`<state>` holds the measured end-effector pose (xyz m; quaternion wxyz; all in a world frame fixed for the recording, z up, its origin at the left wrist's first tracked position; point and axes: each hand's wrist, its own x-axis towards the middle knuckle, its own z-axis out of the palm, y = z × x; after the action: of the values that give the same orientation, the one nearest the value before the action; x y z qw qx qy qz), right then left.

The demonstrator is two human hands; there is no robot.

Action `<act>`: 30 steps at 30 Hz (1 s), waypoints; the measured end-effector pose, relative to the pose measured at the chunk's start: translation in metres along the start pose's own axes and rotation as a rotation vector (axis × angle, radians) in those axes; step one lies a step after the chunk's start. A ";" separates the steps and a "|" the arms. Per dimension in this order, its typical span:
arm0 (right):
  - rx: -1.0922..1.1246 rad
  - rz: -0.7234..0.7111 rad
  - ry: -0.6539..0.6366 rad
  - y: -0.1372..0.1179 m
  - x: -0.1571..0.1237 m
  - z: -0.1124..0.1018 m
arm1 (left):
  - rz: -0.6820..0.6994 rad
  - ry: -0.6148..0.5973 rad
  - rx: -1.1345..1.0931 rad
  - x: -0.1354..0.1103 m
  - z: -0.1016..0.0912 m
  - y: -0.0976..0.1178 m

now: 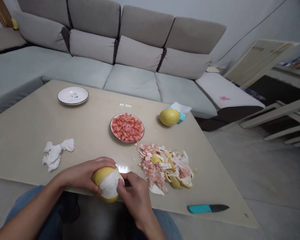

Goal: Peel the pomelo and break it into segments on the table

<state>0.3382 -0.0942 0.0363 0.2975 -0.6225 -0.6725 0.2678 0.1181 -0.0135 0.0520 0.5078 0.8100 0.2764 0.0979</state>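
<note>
My left hand [83, 173] is wrapped round a partly peeled pomelo [107, 185] at the table's near edge; yellow rind shows at its top and bottom, white pith in the middle. My right hand [136, 195] pinches the pith on the fruit's right side, fingers closed. Just right of the hands lies a pile of peel and pith scraps [167, 168]. Behind it stands a plate of pink fruit pieces [127, 128]. A whole yellow pomelo [169, 117] rests farther back right.
A knife with a teal handle [208, 208] lies near the table's front right edge. Crumpled white tissue [56, 154] sits at left, a white dish [73, 95] at the back left, a tissue pack [182, 110] behind the whole fruit. A grey sofa [130, 56] lines the far side.
</note>
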 end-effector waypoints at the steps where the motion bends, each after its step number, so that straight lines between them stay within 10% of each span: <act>1: 0.026 0.016 0.012 0.000 0.000 0.000 | 0.005 0.001 0.002 0.000 0.000 -0.001; 21: 0.859 0.587 -0.143 0.022 0.021 0.005 | 0.087 0.004 -0.001 -0.007 -0.001 -0.002; 30: 0.696 0.360 -0.295 0.012 0.019 -0.016 | 0.048 -0.002 -0.040 -0.010 0.000 0.009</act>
<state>0.3577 -0.0745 0.0398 0.3392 -0.5476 -0.4576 0.6129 0.1130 -0.0225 0.0613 0.5218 0.8061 0.2542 0.1148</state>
